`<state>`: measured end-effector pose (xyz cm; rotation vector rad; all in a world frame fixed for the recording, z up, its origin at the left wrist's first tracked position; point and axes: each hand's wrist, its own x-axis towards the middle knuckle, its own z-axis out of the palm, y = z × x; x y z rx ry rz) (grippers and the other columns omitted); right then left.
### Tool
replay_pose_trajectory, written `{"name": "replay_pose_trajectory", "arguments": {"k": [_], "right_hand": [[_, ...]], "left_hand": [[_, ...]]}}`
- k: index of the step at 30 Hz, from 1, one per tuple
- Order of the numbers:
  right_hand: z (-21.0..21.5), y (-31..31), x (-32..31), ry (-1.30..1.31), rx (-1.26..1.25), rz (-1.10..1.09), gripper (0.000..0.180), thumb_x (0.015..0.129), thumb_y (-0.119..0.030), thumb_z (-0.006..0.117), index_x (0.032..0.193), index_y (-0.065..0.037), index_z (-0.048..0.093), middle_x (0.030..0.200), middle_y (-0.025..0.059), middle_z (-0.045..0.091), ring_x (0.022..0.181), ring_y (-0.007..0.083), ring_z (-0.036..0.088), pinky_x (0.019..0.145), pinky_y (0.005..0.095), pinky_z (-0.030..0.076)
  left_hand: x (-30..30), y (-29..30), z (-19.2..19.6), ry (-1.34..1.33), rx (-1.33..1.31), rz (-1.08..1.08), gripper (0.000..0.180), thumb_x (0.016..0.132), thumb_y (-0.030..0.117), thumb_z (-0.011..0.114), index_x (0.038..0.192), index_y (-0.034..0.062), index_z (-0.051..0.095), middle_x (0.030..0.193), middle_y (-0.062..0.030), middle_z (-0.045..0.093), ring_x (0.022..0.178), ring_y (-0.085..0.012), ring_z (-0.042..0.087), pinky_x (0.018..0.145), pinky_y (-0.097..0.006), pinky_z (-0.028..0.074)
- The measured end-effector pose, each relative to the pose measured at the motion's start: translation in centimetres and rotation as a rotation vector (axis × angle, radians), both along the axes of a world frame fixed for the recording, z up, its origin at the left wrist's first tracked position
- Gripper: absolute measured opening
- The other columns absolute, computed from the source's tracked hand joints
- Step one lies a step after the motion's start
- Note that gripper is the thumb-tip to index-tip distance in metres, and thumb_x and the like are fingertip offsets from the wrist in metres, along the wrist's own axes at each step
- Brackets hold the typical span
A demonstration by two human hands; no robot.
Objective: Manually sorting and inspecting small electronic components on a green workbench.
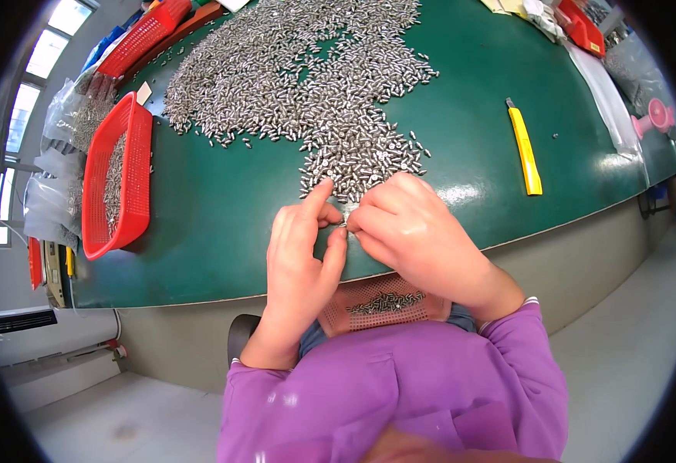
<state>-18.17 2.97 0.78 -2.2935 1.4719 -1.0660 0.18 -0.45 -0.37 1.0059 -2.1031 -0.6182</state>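
Green desk [469, 139] spans the view. Pink basket [435, 307] with metal bits [388, 302] sits below its front edge. Left fingers [315, 199] half-curled, right fingers [374, 222] bunched, tips close together; can't tell if gripping anything. Metal pile [353, 147] lies just beyond.

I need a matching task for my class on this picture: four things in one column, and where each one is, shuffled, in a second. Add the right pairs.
Things
1. Heap of small metal parts
2. Yellow-handled tool
3. Nearer red basket
4. Pink basket

Places
A. On the right part of the table
B. Between the table's near edge and the purple top
C. Spread loose over the middle of the table
D. At the table's left side

Pairs: 1-C, 2-A, 3-D, 4-B
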Motion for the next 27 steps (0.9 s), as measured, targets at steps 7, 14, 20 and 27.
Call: {"name": "replay_pose_trajectory", "arguments": {"k": [7,14,20,27], "right_hand": [[-0.37,-0.04,-0.46,-0.094,-0.025,0.102,0.013,0.079,-0.004,0.067,0.091,-0.006,0.061,0.090,0.0065,0.059,0.088,0.0279,0.055,0.080,0.0405,0.046],[-0.19,-0.01,-0.19,-0.136,0.001,0.098,0.028,0.079,-0.001,0.066,0.105,-0.007,0.062,0.096,0.0046,0.063,0.091,0.0262,0.058,0.083,0.0397,0.046],[-0.17,-0.04,-0.16,-0.154,0.020,0.117,0.028,0.079,0.000,0.065,0.106,-0.008,0.063,0.098,0.0021,0.065,0.093,0.0248,0.058,0.084,0.0393,0.045],[-0.90,0.76,-0.18,-0.130,-0.055,-0.028,0.024,0.079,-0.004,0.068,0.103,-0.007,0.063,0.096,0.0059,0.062,0.091,0.0271,0.057,0.082,0.0406,0.046]], "left_hand": [[-0.08,-0.04,-0.23,0.012,-0.036,-0.009,0.057,0.079,-0.010,0.066,0.134,0.0013,0.056,0.095,-0.0084,0.066,0.089,-0.0251,0.059,0.080,-0.037,0.051],[0.16,-0.04,-0.20,0.011,-0.031,-0.033,0.059,0.081,-0.014,0.059,0.137,0.0024,0.054,0.097,-0.0066,0.065,0.088,-0.0190,0.059,0.080,-0.031,0.051],[0.04,0.18,0.06,-0.018,-0.024,-0.016,0.060,0.078,-0.012,0.062,0.136,0.0010,0.053,0.096,-0.0086,0.065,0.087,-0.0246,0.059,0.081,-0.037,0.050],[0.29,0.40,0.02,-0.002,-0.012,-0.042,0.061,0.078,-0.011,0.064,0.137,0.0013,0.053,0.094,-0.0076,0.064,0.087,-0.0232,0.058,0.080,-0.036,0.049]]}}
